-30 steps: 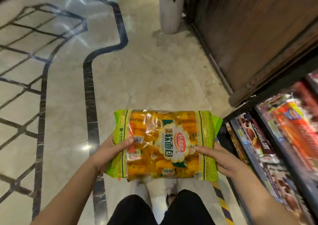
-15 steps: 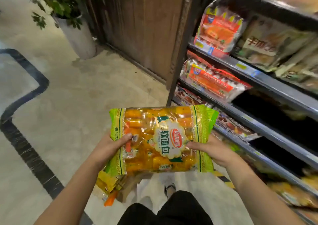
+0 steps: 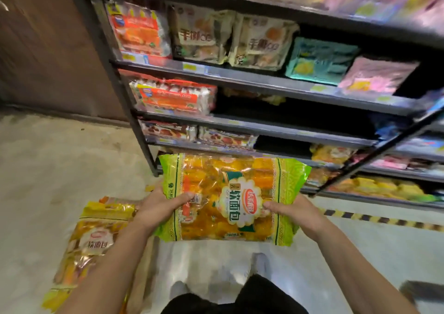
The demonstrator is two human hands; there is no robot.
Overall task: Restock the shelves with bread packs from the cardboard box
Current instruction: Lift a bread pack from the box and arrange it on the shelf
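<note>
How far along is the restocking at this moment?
Done: the shelves already carry many packs, though nothing shows which of them came from this job. In hand: the left hand and right hand grip one green-edged bread pack in front of the shelves, not yet placed. Left: shelving that pack and the yellow pack at lower left. A dark gap on the middle shelf looks unfilled.

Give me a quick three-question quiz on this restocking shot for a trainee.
1. True or false: the left hand and right hand both hold the green-edged bread pack.
2. The yellow pack lies: A) on a shelf; B) low down, left of the left arm; C) in the right hand.
3. Fill in: the orange-red packs sit at the ___ end of their shelf.
Key: 1 true; 2 B; 3 left.
</note>
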